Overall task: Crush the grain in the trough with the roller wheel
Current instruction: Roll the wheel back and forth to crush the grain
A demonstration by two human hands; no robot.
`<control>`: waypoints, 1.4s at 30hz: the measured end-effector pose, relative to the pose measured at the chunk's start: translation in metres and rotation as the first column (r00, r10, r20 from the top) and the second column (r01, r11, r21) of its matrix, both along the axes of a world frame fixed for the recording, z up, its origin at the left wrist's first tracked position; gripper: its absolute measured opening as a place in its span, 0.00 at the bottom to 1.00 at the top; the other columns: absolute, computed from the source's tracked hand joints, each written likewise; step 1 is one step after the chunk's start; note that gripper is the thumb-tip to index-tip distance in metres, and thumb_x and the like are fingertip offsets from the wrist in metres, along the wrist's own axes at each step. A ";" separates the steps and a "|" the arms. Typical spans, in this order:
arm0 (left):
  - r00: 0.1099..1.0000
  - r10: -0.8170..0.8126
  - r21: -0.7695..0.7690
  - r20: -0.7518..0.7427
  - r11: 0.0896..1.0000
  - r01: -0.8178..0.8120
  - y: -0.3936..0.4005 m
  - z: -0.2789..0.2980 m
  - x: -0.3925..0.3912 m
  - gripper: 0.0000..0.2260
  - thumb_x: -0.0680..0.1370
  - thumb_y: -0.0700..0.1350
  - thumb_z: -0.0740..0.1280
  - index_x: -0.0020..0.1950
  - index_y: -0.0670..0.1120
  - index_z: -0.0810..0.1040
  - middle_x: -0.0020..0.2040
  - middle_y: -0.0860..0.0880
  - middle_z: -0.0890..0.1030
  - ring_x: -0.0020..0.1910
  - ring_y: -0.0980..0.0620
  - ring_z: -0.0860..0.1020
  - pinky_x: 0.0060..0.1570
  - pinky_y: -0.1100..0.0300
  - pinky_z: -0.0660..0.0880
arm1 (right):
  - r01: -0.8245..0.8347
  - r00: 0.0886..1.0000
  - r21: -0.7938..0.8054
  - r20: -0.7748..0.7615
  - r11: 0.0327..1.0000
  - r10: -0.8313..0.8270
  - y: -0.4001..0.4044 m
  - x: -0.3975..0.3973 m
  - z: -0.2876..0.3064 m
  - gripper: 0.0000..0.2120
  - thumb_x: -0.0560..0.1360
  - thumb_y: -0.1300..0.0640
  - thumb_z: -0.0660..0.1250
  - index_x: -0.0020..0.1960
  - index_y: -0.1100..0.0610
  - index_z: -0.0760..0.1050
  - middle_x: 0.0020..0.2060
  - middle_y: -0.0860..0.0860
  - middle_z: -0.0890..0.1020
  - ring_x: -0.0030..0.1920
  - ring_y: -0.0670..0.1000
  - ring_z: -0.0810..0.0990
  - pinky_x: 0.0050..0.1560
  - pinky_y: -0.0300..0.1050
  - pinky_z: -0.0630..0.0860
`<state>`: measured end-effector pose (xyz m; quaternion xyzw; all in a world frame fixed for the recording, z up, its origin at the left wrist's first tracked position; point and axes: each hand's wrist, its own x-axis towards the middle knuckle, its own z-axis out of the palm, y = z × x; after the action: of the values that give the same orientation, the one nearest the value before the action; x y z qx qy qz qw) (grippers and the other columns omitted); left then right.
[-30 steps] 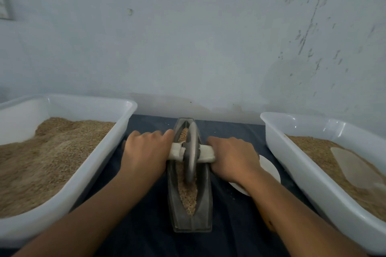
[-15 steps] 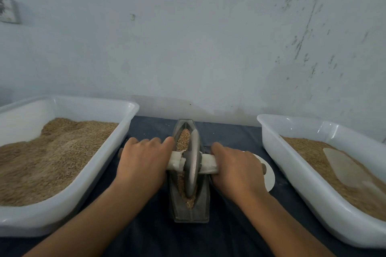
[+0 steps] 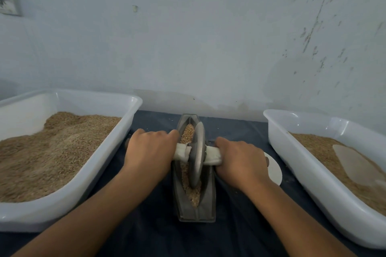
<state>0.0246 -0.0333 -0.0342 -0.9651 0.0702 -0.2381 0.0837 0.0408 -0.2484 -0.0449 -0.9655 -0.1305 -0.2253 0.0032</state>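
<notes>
1. While both hands grip the axle, the wheel (image 3: 196,153), a thin grey metal disc, stands upright in the trough (image 3: 195,204), a narrow boat-shaped metal channel lying lengthwise between the forearms.
2. Fingers of the left hand (image 3: 149,152) curl over the white cloth-wrapped handle (image 3: 182,151) left of the wheel; the right hand (image 3: 240,160) wraps the padded handle on the other side.
3. Tan, granular grain (image 3: 189,131) fills the trough beyond the wheel, and paler, finer grain lies at the near end.
4. Smooth white plastic tubs flank the trough: the left tub (image 3: 117,148) holds a heaped mound of grain, the right tub (image 3: 296,165) a lower layer with a pale translucent scoop (image 3: 355,165) in it.
5. A flat white disc (image 3: 274,170) peeks out behind the right hand.
6. Everything sits on a dark blue cloth (image 3: 236,225) against a pale, scuffed, peeling wall (image 3: 208,37).
7. Compared with a second ago, the wheel has rolled slightly nearer along the trough, exposing more grain beyond it.
</notes>
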 end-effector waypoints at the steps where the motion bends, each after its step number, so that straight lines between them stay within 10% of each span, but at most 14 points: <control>1: 1.000 0.000 0.004 0.003 1.000 0.000 0.000 -0.001 0.003 0.16 0.76 0.49 0.69 0.48 0.54 0.60 0.40 0.56 0.72 0.37 0.53 0.70 0.44 0.55 0.65 | -0.004 1.000 0.002 -0.008 1.000 0.004 0.000 0.003 0.000 0.08 0.72 0.47 0.64 0.44 0.45 0.64 0.30 0.44 0.68 0.29 0.47 0.65 0.28 0.44 0.53; 24: 0.997 0.053 0.037 0.058 0.998 -0.055 0.007 -0.007 0.073 0.10 0.77 0.47 0.66 0.47 0.52 0.64 0.36 0.54 0.70 0.30 0.52 0.66 0.39 0.54 0.63 | -0.112 0.871 -0.040 -0.485 0.993 0.079 0.008 0.091 0.030 0.10 0.65 0.51 0.71 0.45 0.44 0.76 0.40 0.43 0.81 0.40 0.47 0.80 0.35 0.44 0.71; 42: 0.993 0.067 0.009 0.098 0.998 -0.069 0.003 -0.013 0.039 0.14 0.75 0.47 0.69 0.49 0.52 0.63 0.39 0.54 0.72 0.33 0.52 0.69 0.39 0.55 0.63 | -0.059 0.990 -0.063 -0.130 0.996 0.051 0.003 0.059 0.005 0.05 0.70 0.47 0.64 0.44 0.43 0.69 0.34 0.44 0.75 0.33 0.50 0.73 0.30 0.44 0.61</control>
<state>0.0637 -0.0303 -0.0467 -0.9536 0.0346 -0.2814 0.1010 0.0997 -0.2452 -0.0394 -0.9736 -0.1640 -0.1581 -0.0142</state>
